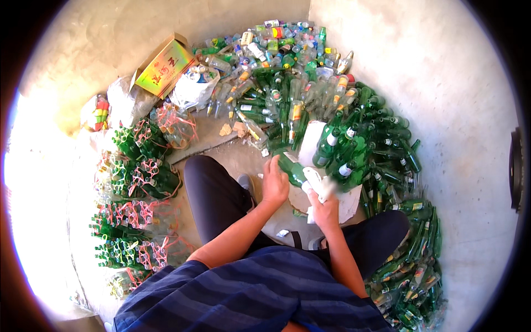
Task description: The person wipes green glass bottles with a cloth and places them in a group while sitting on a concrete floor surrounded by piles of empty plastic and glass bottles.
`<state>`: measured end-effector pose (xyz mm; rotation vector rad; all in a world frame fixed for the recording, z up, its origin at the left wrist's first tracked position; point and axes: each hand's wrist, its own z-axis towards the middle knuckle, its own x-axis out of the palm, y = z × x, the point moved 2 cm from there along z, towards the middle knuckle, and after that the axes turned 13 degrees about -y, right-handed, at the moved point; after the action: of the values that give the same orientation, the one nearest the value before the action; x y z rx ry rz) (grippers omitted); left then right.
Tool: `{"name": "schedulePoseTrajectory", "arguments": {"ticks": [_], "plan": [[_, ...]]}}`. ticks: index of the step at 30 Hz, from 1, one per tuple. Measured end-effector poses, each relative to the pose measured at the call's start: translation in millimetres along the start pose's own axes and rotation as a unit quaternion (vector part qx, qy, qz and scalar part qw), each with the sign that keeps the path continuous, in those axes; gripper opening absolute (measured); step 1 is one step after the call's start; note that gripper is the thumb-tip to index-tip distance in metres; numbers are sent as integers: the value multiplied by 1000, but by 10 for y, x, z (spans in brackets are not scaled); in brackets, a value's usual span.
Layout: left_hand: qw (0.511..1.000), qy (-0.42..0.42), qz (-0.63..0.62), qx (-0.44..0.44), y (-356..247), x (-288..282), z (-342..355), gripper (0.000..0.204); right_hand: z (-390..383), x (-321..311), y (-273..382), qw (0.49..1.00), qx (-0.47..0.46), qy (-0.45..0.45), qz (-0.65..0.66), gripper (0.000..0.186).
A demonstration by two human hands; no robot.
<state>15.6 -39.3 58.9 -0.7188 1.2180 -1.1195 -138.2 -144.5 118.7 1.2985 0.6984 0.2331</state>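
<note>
A green glass bottle [291, 168] lies slanted between my hands, its base toward the upper left and its white-wrapped neck toward the lower right. My right hand [325, 212] is closed around the neck end. Just above those fingers is a white piece [314, 179], partly blurred, whose kind I cannot make out. My left hand [274, 181] is beside the bottle's body, fingers stretched along its left side and thumb apart. Whether they press on the glass is hard to see. Green bottles with white neck labels [332, 138] stand grouped just beyond, on the right.
Loose bottles [395, 149] heap in an arc along the right wall. Mixed plastic bottles [271, 47] pile at the back. Bottle bundles tied with pink string [146, 177] line the left. A yellow carton [168, 66] and a white bag [194, 87] sit back left. Pale board [349, 205] lies by my right hand.
</note>
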Motion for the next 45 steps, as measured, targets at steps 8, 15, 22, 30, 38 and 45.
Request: {"name": "schedulePoseTrajectory", "arguments": {"ticks": [8, 15, 22, 30, 38, 45], "plan": [[946, 72, 32, 316, -241, -46, -137, 60, 85, -240, 361, 989, -111, 34, -95, 25], [958, 191, 47, 207, -177, 129, -217, 74, 184, -224, 427, 991, -105, 6, -84, 26], [987, 120, -80, 65, 263, 557, 28, 75, 133, -227, -172, 945, 112, -152, 268, 31], [967, 194, -165, -16, -119, 768, 151, 71, -16, -56, -945, 865, 263, -223, 365, 21], [976, 179, -90, 90, -134, 1062, 153, 70, -9, -115, -1113, 861, 286, -235, 348, 19], [975, 169, -71, 124, 72, 1284, 201, 84, 27, -219, -1032, 854, 281, -250, 359, 23]]}}
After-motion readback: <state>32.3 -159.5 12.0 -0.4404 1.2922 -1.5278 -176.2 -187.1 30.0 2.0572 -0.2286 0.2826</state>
